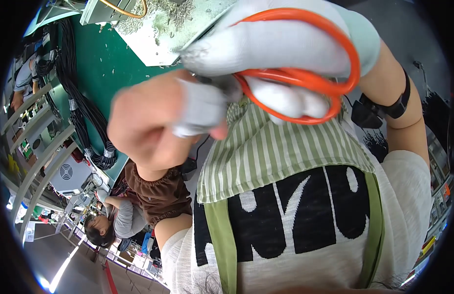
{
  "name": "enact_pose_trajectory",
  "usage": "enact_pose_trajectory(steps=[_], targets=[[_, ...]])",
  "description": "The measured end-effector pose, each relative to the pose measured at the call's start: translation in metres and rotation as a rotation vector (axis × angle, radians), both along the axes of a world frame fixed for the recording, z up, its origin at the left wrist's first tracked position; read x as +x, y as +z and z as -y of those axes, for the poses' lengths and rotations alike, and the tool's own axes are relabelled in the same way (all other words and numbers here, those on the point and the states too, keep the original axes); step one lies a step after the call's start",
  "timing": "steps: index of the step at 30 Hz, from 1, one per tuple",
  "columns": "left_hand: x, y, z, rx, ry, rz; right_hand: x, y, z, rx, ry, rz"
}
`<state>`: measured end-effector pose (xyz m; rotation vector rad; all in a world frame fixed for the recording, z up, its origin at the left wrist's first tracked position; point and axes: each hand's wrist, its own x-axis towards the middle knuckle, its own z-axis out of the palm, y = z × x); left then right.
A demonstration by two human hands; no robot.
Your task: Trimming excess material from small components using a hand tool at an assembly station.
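Observation:
My right hand (286,51), in a white glove, grips a pair of scissors with orange handles (352,59). The handle loops run around its gloved fingers. The dark metal of the scissors (203,78) shows close to my left hand (146,120), partly hidden between the two hands. My left hand is bare and blurred, with curled fingers. White wrapping (200,108), like tape or cloth, goes round part of it. What those fingers may hold is hidden. A brown sleeve cover (158,191) is on my left forearm; a black strap (401,100) circles my right arm.
Beyond my hands, a white board (148,49) carries many small scattered bits. It lies on a green work surface (90,44), where bundles of black cable (72,90) run along the left. Pale rails (38,147) stand farther left. Another person (124,220) sits nearby.

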<state>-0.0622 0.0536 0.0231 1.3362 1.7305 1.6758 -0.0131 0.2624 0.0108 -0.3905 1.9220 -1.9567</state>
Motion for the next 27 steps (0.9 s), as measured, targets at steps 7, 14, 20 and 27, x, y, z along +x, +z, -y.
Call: enact_pose_trajectory(steps=[7,14,20,27], targets=[[0.009,-0.009,-0.015,0.153,0.026,0.147,0.007,-0.004,0.007,-0.358,0.034,0.502],[0.001,0.001,0.001,-0.192,0.062,-0.42,0.007,-0.016,-0.004,-0.58,0.163,0.506],[0.014,-0.015,-0.011,0.138,0.132,0.181,0.007,-0.015,0.011,-0.005,-0.212,-0.238],[0.037,-0.016,-0.017,-0.003,0.375,0.552,0.012,-0.032,0.016,0.506,-0.427,-0.77]])
